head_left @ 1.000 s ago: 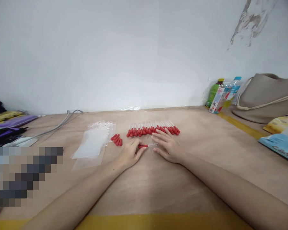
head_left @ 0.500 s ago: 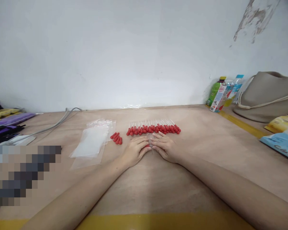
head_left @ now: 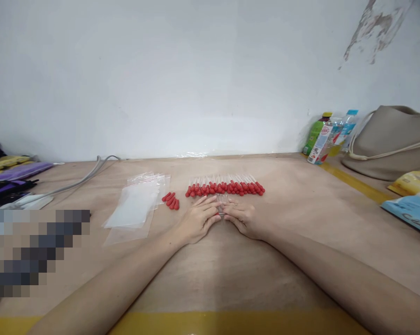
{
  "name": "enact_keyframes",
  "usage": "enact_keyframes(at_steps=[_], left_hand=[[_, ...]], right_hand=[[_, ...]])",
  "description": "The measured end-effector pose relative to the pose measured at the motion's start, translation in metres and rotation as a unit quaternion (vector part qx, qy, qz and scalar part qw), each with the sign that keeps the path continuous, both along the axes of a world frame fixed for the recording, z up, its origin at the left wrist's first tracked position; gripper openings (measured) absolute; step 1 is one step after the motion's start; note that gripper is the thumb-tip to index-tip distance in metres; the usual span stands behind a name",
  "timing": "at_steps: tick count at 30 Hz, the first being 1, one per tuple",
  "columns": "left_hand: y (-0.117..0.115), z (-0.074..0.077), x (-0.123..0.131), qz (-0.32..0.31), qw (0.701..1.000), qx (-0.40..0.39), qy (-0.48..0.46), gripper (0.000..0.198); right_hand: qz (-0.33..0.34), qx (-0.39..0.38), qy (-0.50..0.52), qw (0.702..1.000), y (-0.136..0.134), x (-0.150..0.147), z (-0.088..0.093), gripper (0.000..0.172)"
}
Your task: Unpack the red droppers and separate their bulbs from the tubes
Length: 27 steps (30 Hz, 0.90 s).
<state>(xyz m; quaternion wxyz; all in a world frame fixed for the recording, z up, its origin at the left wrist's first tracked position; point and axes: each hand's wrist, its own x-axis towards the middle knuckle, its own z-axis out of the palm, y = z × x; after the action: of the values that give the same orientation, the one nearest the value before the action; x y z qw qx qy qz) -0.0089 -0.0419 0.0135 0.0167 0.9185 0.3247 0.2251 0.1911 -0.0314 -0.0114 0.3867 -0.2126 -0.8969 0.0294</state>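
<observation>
My left hand [head_left: 199,217] and my right hand [head_left: 244,217] meet low over the table, fingertips nearly touching. Between them lies a small clear plastic packet [head_left: 223,199], mostly covered by the fingers. Both hands grip it, thumbs at the near side and fingers over the top. A bit of red shows by the left thumb; the packet's contents are otherwise hidden. Just beyond the hands runs a row of thin pale sticks with red bulb-like heads [head_left: 227,188], heads towards me. Several loose red pieces [head_left: 171,200] lie left of that row.
Clear zip bags [head_left: 133,204] lie stacked on the left, with a grey cable [head_left: 86,177] behind. Dark and purple packets [head_left: 21,171] are at the far left. Bottles [head_left: 321,139], a grey-brown bag [head_left: 391,139] and a blue packet [head_left: 412,209] stand or lie right. A wall closes the back.
My right hand's fingers have curled in more and drawn slightly back, showing more of the clear packet. My left hand stays nearly in place. The view has shifted slightly.
</observation>
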Motion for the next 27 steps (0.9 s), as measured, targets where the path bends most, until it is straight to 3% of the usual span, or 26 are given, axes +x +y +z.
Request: enact_keyframes(at_steps=[12, 21, 27], left_hand=[[-0.002, 0.002, -0.003, -0.007, 0.999, -0.038, 0.007, 0.03], [-0.006, 0.0, -0.007, -0.014, 1.0, 0.004, 0.022, 0.028], [-0.013, -0.001, -0.01, 0.004, 0.999, 0.024, 0.033, 0.026]], right_hand=[[0.01, 0.03, 0.01, 0.999, -0.003, 0.005, -0.003, 0.02], [0.004, 0.075, 0.026, 0.997, -0.005, 0.008, -0.005, 0.021], [0.011, 0.057, 0.025, 0.998, -0.005, 0.011, -0.002, 0.021]])
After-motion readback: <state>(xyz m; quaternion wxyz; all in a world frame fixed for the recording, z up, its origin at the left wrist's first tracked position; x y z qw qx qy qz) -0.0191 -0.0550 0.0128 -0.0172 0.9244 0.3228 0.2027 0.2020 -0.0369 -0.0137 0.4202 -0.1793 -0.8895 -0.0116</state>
